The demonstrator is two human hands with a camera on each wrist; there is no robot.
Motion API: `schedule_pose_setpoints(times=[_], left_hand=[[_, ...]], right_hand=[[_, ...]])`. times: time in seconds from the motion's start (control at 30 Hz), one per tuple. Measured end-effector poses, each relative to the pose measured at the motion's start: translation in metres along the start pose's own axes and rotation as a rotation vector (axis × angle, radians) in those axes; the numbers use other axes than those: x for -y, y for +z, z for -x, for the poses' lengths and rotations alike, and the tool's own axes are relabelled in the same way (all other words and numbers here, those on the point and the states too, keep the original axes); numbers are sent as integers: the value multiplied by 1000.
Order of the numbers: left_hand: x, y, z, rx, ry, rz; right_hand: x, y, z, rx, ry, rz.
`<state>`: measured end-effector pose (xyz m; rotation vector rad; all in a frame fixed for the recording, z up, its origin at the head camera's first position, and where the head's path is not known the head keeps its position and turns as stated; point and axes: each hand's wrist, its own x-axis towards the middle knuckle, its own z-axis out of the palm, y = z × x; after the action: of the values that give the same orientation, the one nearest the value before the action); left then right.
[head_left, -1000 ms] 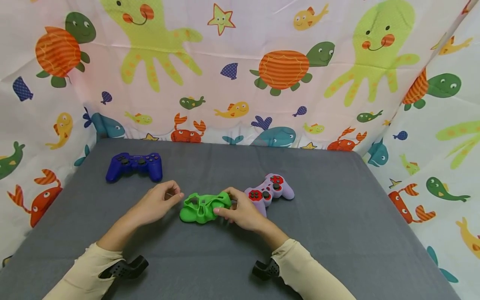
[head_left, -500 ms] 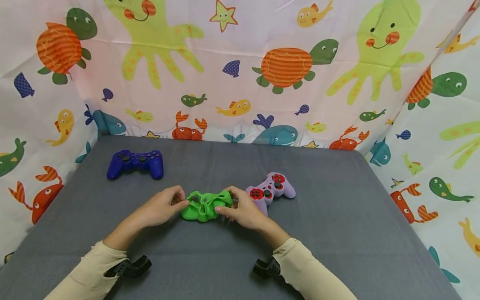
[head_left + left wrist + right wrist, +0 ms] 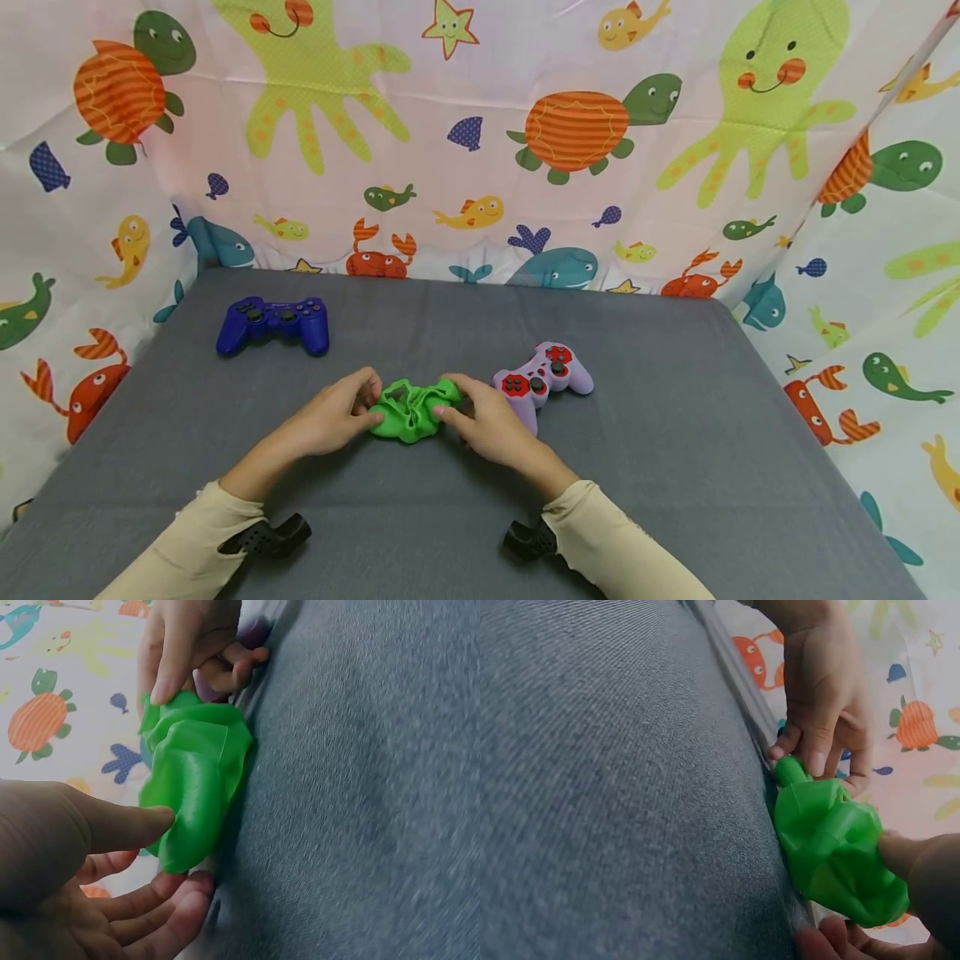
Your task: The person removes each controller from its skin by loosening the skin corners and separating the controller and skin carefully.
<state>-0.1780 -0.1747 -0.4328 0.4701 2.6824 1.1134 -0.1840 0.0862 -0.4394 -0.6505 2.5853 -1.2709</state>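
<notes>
A crumpled green silicone controller skin (image 3: 408, 421) is held between both hands, low over the grey table. My left hand (image 3: 336, 414) pinches its left end, thumb on top and fingers beneath. My right hand (image 3: 491, 421) grips the other end in the same way. In the left wrist view the skin (image 3: 201, 776) looks limp and folded, with the left thumb pressing its near lobe. From the right wrist view the skin (image 3: 829, 844) shows wrinkles and a rounded lobe near the left fingertips. A lilac game controller (image 3: 551, 375) with red button areas lies just beyond the right hand.
A blue game controller (image 3: 273, 323) lies at the back left of the grey tabletop (image 3: 652, 442). Behind and beside the table hangs a white curtain (image 3: 450, 100) printed with sea animals. Both wrists wear black camera mounts.
My left hand has moved right and taken hold of the left end of the green controller skin. The skin has become more bunched together, while the right hand has kept its grip.
</notes>
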Motion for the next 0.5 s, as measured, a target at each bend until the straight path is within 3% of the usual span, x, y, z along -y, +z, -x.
schedule_pose_setpoints(times=[0.13,0.3,0.5], left_hand=[[-2,4,-2,-5,3,62],[-2,6,-3,-32,11,203],[-7,6,-2,-113,57,315]], right_hand=[[1,0,1,-19,-2,27],[-1,0,-1,-17,33,-161],[-1,0,-4,-128,75,-332]])
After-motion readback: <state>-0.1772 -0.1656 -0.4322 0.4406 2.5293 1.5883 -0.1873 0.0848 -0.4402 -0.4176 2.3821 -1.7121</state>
